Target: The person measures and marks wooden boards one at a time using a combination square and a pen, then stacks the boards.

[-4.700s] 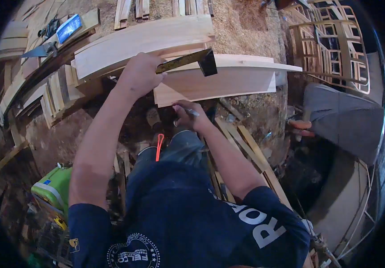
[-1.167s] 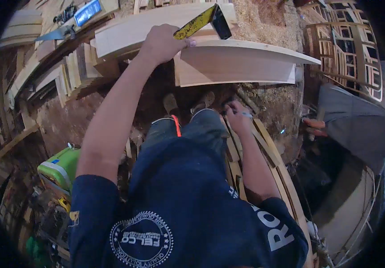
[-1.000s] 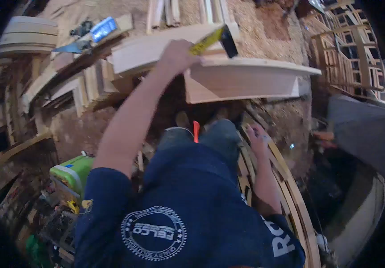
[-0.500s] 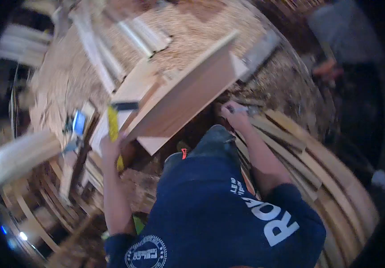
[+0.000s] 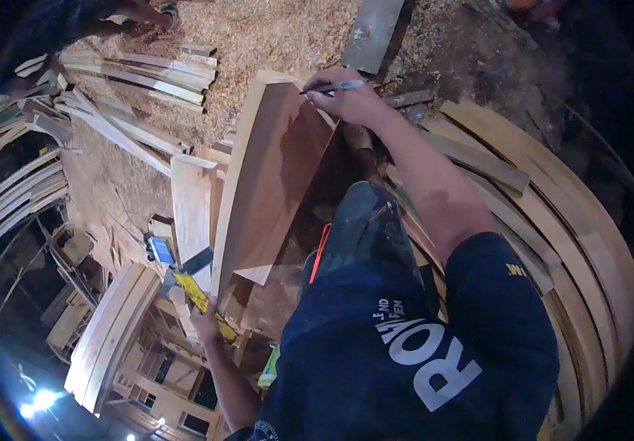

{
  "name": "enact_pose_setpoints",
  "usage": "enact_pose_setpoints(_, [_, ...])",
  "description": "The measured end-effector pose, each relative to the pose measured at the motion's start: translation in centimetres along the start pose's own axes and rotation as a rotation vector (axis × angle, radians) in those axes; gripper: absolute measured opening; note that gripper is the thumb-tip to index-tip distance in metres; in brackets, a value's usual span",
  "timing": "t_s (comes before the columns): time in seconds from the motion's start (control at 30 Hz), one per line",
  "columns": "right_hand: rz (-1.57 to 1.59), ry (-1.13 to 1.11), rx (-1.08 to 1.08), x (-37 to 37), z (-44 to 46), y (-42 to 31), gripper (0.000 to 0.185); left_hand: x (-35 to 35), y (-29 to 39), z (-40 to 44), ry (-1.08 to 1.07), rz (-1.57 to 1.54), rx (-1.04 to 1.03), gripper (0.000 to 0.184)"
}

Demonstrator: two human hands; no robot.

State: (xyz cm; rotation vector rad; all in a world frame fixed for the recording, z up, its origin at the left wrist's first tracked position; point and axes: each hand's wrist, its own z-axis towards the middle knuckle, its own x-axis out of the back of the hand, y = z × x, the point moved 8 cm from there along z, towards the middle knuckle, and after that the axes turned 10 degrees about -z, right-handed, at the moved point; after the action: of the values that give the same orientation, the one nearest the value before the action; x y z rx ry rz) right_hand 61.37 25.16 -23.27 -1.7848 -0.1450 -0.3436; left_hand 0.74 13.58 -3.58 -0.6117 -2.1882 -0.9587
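In the head view, my right hand [image 5: 343, 99] is closed around a slim grey-white pen [image 5: 348, 85]. Its dark tip meets or almost meets the upper end of a large tilted wooden board [image 5: 273, 169]. My left hand [image 5: 205, 323] grips a yellow bar-shaped tool [image 5: 193, 292] near the board's lower end. A flat grey metal piece [image 5: 197, 260] crosses the tool's upper end; whether it is one tool cannot be made out. Behind the large board lies a paler board [image 5: 193, 202].
Curved planks [image 5: 552, 198] are stacked at right, and more curved boards [image 5: 107, 331] stand lower left. Long strips [image 5: 141, 77] lie on sawdust at upper left. A device with a blue screen [image 5: 161, 250] is near my left hand. Another person's leg [image 5: 141, 11] shows at top left.
My right hand has gone from beside my leg up to the board's upper end with the pen. The view has turned, and the board appears steeper. My left hand still holds the yellow tool.
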Motion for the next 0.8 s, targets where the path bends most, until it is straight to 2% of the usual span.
enact_pose_setpoints(0.1, [-0.172, 0.028, 0.100, -1.4, 1.5, 1.0, 0.023, 0.2, -0.4, -0.7, -0.011, 0.013, 0.118, 0.037])
enact_pose_setpoints(0.2, [-0.121, -0.030, 0.030, -1.3, 1.8, 0.3, 0.023, 0.0, 1.3, -0.7, 0.028, 0.027, 0.005, 0.035])
enact_pose_setpoints(0.3, [-0.108, 0.026, 0.151, -1.3, 1.7, 0.0, 0.022, 0.5, 0.9, -0.2, 0.051, 0.006, 0.155, 0.032])
enact_pose_setpoints(0.33, [-0.070, 0.007, 0.125, -1.5, 1.7, 0.4, 0.022, -0.7, 4.0, -1.0, 0.069, 0.082, 0.098, 0.032])
enact_pose_setpoints(0.4, [0.004, -0.033, 0.071, -1.9, 1.9, 1.0, 0.021, 0.3, 1.5, 0.1, 0.028, 0.035, 0.126, 0.032])
enact_pose_setpoints(0.5, [-0.049, -0.051, 0.112, -1.7, 2.2, 0.4, 0.021, 1.3, -1.0, 1.2, -0.005, 0.002, 0.109, 0.031])
enact_pose_setpoints(0.63, [-0.076, -0.047, 0.104, -1.9, 2.2, 0.6, 0.021, 1.2, -1.0, 1.0, -0.005, -0.011, 0.150, 0.027])
enact_pose_setpoints(0.8, [-0.082, -0.078, 0.008, -2.5, 2.3, 1.8, 0.020, 0.5, 0.8, 0.5, 0.012, 0.045, 0.121, 0.032])
